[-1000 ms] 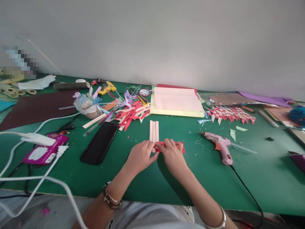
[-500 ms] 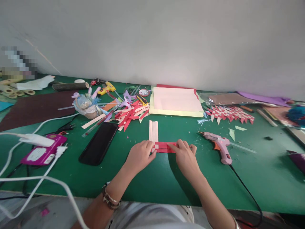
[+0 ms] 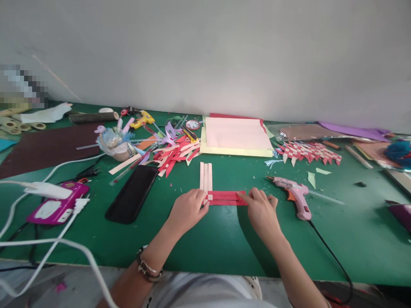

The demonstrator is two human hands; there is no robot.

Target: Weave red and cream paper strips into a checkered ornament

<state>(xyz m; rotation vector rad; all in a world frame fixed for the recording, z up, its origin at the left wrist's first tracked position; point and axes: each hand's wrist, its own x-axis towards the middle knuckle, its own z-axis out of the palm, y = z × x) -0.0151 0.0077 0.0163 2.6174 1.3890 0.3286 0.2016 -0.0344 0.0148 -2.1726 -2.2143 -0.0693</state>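
Red paper strips (image 3: 226, 202) lie crosswise, interlaced at their left end with upright pale pink paper strips (image 3: 206, 174), forming a small checkered corner. My left hand (image 3: 189, 209) holds that corner down, its thumb and fingers closing over the left edge and hiding part of the weave. At the other end, my right hand (image 3: 261, 211) rests its outstretched index finger on the red strips, with nothing gripped in it. The other fingers are bent and partly apart. Thin gaps separate the strips.
A pink glue gun (image 3: 297, 194) with a cord lies right of my right hand. Left are a black phone (image 3: 131, 194) and a purple power strip (image 3: 59, 203) with white cables. Behind are loose paper strips (image 3: 175, 156), paper sheets (image 3: 237, 132) and a finished-looking woven piece (image 3: 311, 152).
My right hand has slid rightward along the red strips to near their end, uncovering more of them. My left hand stays on the woven corner. The view has shifted slightly.
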